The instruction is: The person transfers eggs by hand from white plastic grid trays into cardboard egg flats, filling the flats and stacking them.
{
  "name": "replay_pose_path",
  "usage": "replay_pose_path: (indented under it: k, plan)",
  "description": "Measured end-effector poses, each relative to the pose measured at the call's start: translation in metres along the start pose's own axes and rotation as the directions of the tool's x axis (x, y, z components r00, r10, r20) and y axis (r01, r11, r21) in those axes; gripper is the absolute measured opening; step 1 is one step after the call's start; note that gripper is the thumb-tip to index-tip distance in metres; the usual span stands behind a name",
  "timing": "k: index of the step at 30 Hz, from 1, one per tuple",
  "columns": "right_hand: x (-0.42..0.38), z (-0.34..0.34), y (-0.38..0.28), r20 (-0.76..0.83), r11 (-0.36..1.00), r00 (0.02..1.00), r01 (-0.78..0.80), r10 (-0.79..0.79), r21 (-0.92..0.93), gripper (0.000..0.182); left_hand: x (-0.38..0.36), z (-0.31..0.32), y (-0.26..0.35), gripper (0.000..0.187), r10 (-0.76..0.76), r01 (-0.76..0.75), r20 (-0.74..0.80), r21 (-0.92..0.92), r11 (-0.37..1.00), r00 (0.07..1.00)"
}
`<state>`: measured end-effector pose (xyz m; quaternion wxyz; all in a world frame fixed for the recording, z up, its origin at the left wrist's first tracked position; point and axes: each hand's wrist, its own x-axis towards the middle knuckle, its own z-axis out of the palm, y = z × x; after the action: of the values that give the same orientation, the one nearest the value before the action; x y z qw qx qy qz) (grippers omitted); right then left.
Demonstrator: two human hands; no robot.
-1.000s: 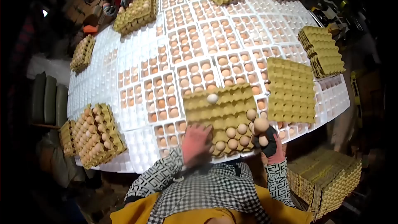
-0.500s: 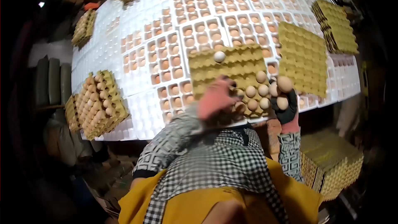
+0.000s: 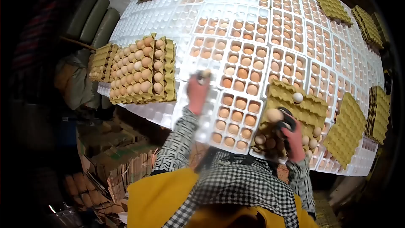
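My left hand (image 3: 199,93), blurred by motion, is over the white foam egg trays left of the filled ones. Its fingers are closed round what looks like an egg (image 3: 206,73), a pale shape at the fingertips. My right hand (image 3: 292,139), in a pink and dark glove, is above the yellow-brown egg flat (image 3: 312,105) in front of me. Its fingers grip an egg (image 3: 275,115); whether it holds more is partly hidden. Several loose eggs lie in the near part of that flat, and a white egg (image 3: 298,97) sits towards its far edge.
A stack of flats full of eggs (image 3: 137,71) stands at the left. Foam trays filled with brown eggs (image 3: 238,120) cover the middle. Bare egg flats (image 3: 346,131) lie at the right, with a stack of flats (image 3: 378,114) beyond. Cardboard (image 3: 122,156) is piled below the table.
My view has turned left. My left hand has moved from the near flat to the foam trays on the left. My right hand has moved from the flat's right edge to above it, still holding eggs.
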<state>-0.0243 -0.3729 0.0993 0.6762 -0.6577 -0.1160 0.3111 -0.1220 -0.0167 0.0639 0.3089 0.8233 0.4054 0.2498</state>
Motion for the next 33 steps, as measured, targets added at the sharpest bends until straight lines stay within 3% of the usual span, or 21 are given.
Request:
replay_pose_path:
  k: [1, 2, 3, 6, 7, 9, 10, 14, 17, 18, 21, 23, 24, 25, 26, 27, 29, 30, 31, 32, 33]
  plan:
    - [0.026, 0.036, -0.008, 0.092, 0.986, 0.995, 0.051, -0.037, -0.156, 0.049, 0.031, -0.015, -0.018, 0.041, -0.031, 0.041, -0.06, 0.158, 0.987, 0.998]
    - [0.055, 0.07, -0.009, 0.189, 0.903, 0.96, 0.262, -0.207, -0.34, 0.049, 0.053, -0.034, -0.006, 0.041, -0.072, 0.076, -0.034, 0.136, 0.988, 0.997]
    - [0.083, 0.11, -0.004, 0.2, 0.887, 0.951, 0.293, -0.234, -0.357, 0.048, 0.079, -0.027, -0.039, 0.044, -0.053, 0.051, 0.015, 0.133, 0.99, 0.998]
    - [0.164, 0.214, -0.003, 0.156, 0.783, 0.973, 0.228, -0.168, -0.579, 0.052, 0.12, -0.01, -0.07, 0.049, -0.215, 0.056, 0.239, 0.538, 0.841, 0.947]
    - [0.187, 0.243, 0.009, 0.096, 0.679, 0.973, 0.216, -0.211, -0.702, 0.054, 0.113, -0.006, -0.068, 0.046, -0.14, 0.039, 0.147, 0.544, 0.839, 0.979]
    - [0.212, 0.275, 0.017, 0.062, 0.482, 0.993, 0.105, -0.103, -0.87, 0.058, 0.105, -0.002, -0.074, 0.048, -0.065, 0.04, 0.075, 0.293, 0.955, 0.995]
    - [0.219, 0.283, 0.017, 0.057, 0.443, 0.995, 0.016, 0.079, -0.896, 0.055, 0.094, -0.01, -0.058, 0.044, -0.067, 0.057, 0.044, 0.197, 0.979, 0.997]
    - [0.2, 0.29, 0.052, 0.137, 0.342, 0.909, 0.283, -0.393, -0.896, 0.05, 0.081, 0.008, -0.106, 0.037, 0.328, -0.318, -0.025, 0.184, 0.93, 0.944]
    - [0.184, 0.277, 0.065, 0.356, 0.128, 0.88, 0.411, -0.315, -0.903, 0.041, 0.081, 0.015, -0.118, 0.039, 0.446, -0.435, 0.046, 0.33, 0.838, 0.894]
    - [0.182, 0.27, 0.071, 0.398, 0.14, 0.862, 0.457, -0.315, -0.878, 0.04, 0.08, 0.022, -0.122, 0.041, 0.378, -0.376, 0.048, 0.285, 0.882, 0.924]
    - [0.15, 0.235, 0.051, 0.351, 0.306, 0.843, 0.488, -0.408, -0.817, 0.044, 0.08, 0.017, -0.097, 0.059, 0.541, -0.594, 0.253, 0.429, 0.68, 0.802]
    - [0.115, 0.188, 0.018, 0.298, 0.384, 0.839, 0.487, -0.454, -0.785, 0.047, 0.09, 0.035, -0.113, 0.039, 0.547, -0.537, 0.192, 0.605, 0.587, 0.815]
    - [0.092, 0.158, 0.004, 0.266, 0.42, 0.851, 0.467, -0.453, -0.778, 0.045, 0.094, 0.032, -0.095, 0.03, 0.359, -0.43, 0.237, 0.517, 0.74, 0.903]
    - [0.067, 0.124, -0.006, 0.208, 0.422, 0.848, 0.438, -0.488, -0.794, 0.043, 0.094, 0.035, -0.094, 0.027, 0.525, -0.5, 0.173, 0.641, 0.582, 0.834]
    - [0.042, 0.085, -0.009, 0.135, 0.414, 0.843, 0.387, -0.521, -0.823, 0.045, 0.095, 0.035, -0.09, 0.029, 0.434, -0.463, 0.222, 0.656, 0.597, 0.873]
    - [0.019, 0.044, -0.013, 0.071, 0.409, 0.826, 0.35, -0.559, -0.843, 0.046, 0.097, 0.041, -0.099, 0.035, 0.495, -0.486, 0.172, 0.609, 0.627, 0.852]
    - [-0.027, -0.029, -0.013, -0.215, 0.431, 0.777, 0.079, -0.592, -0.899, 0.055, 0.068, 0.039, -0.05, 0.041, 0.573, -0.532, 0.034, 0.422, 0.735, 0.819]
    - [-0.051, -0.072, 0.0, -0.387, 0.501, 0.8, -0.127, -0.458, -0.856, 0.058, 0.048, 0.048, -0.021, 0.044, 0.479, -0.479, 0.035, 0.109, 0.871, 0.877]
    - [-0.067, -0.103, 0.015, -0.542, 0.541, 0.782, -0.325, -0.306, -0.775, 0.061, 0.017, 0.06, 0.008, 0.045, 0.46, -0.419, 0.108, -0.27, 0.867, 0.882]
    - [-0.074, -0.112, 0.021, -0.514, 0.402, 0.841, -0.416, -0.172, -0.816, 0.063, -0.022, 0.066, 0.047, 0.045, 0.274, -0.133, 0.399, -0.346, 0.929, 0.875]
    - [-0.079, -0.121, 0.024, -0.493, 0.241, 0.87, -0.472, -0.032, -0.848, 0.065, -0.05, 0.079, 0.075, 0.05, 0.598, -0.487, 0.46, -0.347, 0.801, 0.656]
